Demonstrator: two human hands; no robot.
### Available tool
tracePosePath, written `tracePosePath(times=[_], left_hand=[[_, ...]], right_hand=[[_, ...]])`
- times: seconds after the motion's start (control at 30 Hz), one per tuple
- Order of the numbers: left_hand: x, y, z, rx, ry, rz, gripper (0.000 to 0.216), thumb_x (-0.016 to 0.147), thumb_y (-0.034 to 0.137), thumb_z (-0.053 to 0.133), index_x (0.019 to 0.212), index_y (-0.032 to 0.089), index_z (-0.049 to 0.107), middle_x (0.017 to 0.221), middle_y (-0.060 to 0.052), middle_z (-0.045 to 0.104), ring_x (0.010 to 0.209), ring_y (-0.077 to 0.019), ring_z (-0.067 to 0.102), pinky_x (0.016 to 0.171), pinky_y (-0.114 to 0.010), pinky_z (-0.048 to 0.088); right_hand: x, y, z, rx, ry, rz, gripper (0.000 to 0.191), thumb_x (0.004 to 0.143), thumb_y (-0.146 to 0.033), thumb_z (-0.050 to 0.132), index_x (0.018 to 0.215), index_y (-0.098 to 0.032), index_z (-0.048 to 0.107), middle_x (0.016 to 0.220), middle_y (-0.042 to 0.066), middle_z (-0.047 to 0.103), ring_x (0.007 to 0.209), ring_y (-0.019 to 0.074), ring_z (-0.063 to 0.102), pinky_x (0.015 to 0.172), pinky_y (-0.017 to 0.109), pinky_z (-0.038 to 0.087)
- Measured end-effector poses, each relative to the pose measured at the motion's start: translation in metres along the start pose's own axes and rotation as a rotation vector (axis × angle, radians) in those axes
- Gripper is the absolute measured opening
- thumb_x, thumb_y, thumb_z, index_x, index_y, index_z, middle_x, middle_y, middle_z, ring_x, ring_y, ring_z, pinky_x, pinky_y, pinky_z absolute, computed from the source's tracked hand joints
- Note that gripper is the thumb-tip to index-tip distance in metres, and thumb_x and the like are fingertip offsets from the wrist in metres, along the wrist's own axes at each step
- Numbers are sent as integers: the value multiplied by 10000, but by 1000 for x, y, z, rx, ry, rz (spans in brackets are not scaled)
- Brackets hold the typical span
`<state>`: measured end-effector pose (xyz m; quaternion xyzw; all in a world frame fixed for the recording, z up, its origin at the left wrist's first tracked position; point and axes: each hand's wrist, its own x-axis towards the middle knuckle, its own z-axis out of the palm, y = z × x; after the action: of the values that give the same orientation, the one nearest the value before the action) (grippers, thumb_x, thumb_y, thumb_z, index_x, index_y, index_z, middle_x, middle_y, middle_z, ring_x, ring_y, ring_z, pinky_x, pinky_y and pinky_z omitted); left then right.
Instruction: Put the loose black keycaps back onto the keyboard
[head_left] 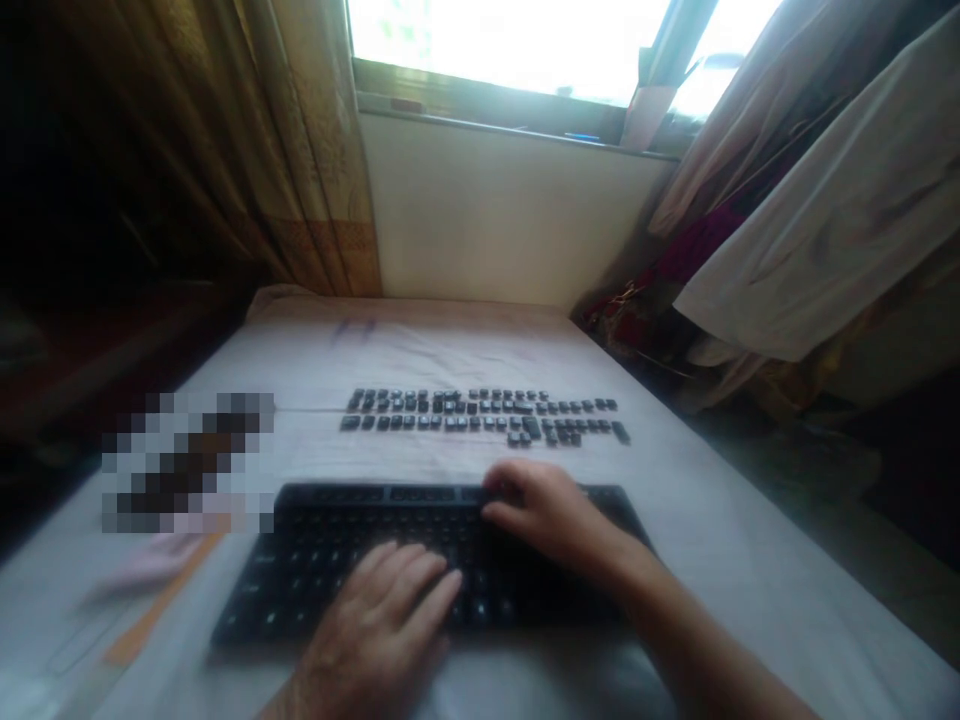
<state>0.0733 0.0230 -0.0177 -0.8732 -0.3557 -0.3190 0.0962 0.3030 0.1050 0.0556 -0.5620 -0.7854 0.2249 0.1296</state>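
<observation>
A black computer keyboard [281,560] lies on the white bed sheet in front of me. Its left part carries keycaps with pale letters, while the right part looks darker and is partly covered by my arm. My left hand [382,610] rests flat across the lower middle keys, fingers stretched out and holding nothing. Over the upper right middle of the keyboard is my right hand [544,510], with thumb and fingers curled towards each other at the top rows. Whatever is between those fingertips is too small and dark to name. Loose black keycaps [450,405] stand in rows beyond the keyboard.
Left of the keyboard lie an orange strip [169,590], a pinkish item [150,555] and a pixelated dark patch [187,465]. The sheet [750,560] drops off at the right edge. Hanging cloth [810,220], a curtain [300,150] and a window [510,50] surround the bed.
</observation>
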Motion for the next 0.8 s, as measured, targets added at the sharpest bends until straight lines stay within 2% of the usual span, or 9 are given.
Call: tracePosePath(times=[0.13, 0.27, 0.6, 0.8], left_hand=[[1, 1, 0, -20, 5, -13, 262, 1000, 293, 479, 1165, 240, 675, 1133, -20, 697, 1108, -176, 602, 1117, -354, 362], [3, 1, 1, -55, -4, -16, 300, 1014, 327, 455, 1208, 228, 661, 1136, -19, 698, 1116, -176, 596, 1134, -353, 339], [11, 4, 1, -43, -76, -30, 329, 983, 350, 505, 1245, 197, 633, 1107, -46, 678, 1079, -202, 587, 1092, -381, 383], [13, 3, 1, -64, -68, -33, 338, 1023, 354, 425, 1214, 190, 652, 1116, -41, 671, 1083, -198, 577, 1117, -364, 330]], right_hand=[[-22, -14, 15, 132, -102, -28, 138, 745, -134, 740, 863, -199, 709, 816, -1, 714, 732, 147, 635, 683, 231, 467], [-24, -13, 23, 153, -120, -31, 136, 728, -124, 759, 838, -187, 709, 783, -6, 694, 687, 135, 608, 641, 223, 446], [-23, -9, 21, 186, -128, -93, 93, 755, -160, 782, 841, -162, 746, 799, 21, 703, 728, 149, 638, 676, 237, 465], [-22, -3, 20, 262, -136, -153, 148, 847, -117, 660, 898, -165, 790, 856, 55, 754, 791, 158, 695, 752, 239, 508]])
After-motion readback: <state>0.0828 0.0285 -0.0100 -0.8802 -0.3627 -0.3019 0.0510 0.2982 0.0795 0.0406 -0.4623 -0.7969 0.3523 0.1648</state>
